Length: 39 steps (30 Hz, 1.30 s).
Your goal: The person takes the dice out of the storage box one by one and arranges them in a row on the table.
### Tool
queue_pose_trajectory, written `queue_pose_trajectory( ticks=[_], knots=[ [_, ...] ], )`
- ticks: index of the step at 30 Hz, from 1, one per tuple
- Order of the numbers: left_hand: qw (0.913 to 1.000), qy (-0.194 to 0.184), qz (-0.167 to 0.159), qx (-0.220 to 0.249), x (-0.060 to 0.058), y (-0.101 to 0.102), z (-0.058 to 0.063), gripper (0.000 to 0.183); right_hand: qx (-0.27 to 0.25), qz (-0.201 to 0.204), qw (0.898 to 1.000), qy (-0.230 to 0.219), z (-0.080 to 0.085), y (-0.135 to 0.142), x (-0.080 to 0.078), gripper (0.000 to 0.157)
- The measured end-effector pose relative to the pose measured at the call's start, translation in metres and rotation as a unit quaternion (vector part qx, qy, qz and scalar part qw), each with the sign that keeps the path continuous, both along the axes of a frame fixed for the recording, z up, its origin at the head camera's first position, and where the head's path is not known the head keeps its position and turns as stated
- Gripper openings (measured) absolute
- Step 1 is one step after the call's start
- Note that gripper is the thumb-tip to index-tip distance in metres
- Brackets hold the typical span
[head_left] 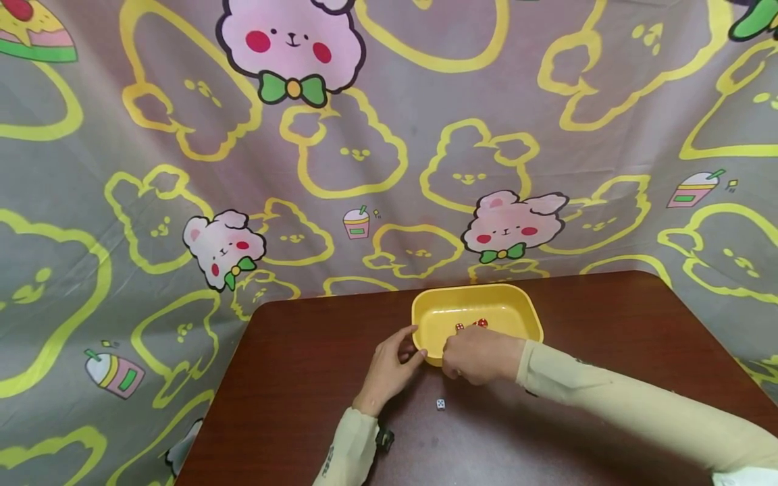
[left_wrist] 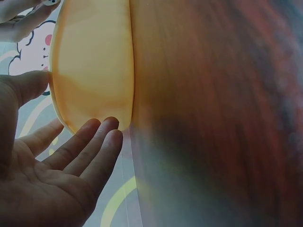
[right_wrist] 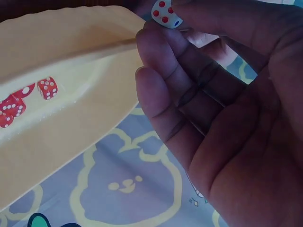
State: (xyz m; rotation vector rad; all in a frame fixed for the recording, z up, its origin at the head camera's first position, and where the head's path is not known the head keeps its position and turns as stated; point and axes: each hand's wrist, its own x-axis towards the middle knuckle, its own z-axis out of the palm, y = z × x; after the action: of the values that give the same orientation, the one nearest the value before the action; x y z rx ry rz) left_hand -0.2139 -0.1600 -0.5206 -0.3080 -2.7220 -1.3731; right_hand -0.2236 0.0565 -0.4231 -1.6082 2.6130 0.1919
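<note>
A yellow rectangular tray (head_left: 439, 320) sits near the far edge of the table. My left hand (head_left: 392, 368) is at its left end, with fairly straight fingers against the outer wall and the thumb (left_wrist: 35, 85) at the rim. Over the tray's near side, my right hand (head_left: 483, 354) pinches a white die (right_wrist: 164, 13) with red dots between thumb and fingertips. Inside the tray lie several red dice (right_wrist: 47, 88) with white dots, partly hidden by the right hand in the head view. A second white die (head_left: 440, 404) rests on the table in front of the tray.
The dark brown table (head_left: 304, 378) has rounded far corners. Behind it and at both sides hangs a grey curtain (head_left: 413, 135) printed with yellow outlines and pink rabbits. The right forearm (head_left: 632, 398) crosses over the right part of the table.
</note>
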Motion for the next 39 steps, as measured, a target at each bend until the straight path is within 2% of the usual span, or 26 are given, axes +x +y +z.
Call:
queue_pose_trajectory(
  ticks=[11, 30, 39],
  knots=[
    [1.0, 0.008, -0.003, 0.001, 0.0, 0.0, -0.001, 0.051, -0.007, 0.018, 1.0, 0.019, -0.01, 0.004, 0.004, 0.025],
    [1.0, 0.005, -0.005, 0.001, 0.0, 0.0, 0.001, 0.051, 0.014, 0.021, 1.0, 0.013, -0.029, 0.004, 0.011, 0.025],
    [1.0, 0.005, -0.007, 0.001, 0.001, -0.001, 0.002, 0.051, 0.019, 0.042, 0.998, 0.036, -0.04, 0.003, 0.016, 0.024]
  ],
)
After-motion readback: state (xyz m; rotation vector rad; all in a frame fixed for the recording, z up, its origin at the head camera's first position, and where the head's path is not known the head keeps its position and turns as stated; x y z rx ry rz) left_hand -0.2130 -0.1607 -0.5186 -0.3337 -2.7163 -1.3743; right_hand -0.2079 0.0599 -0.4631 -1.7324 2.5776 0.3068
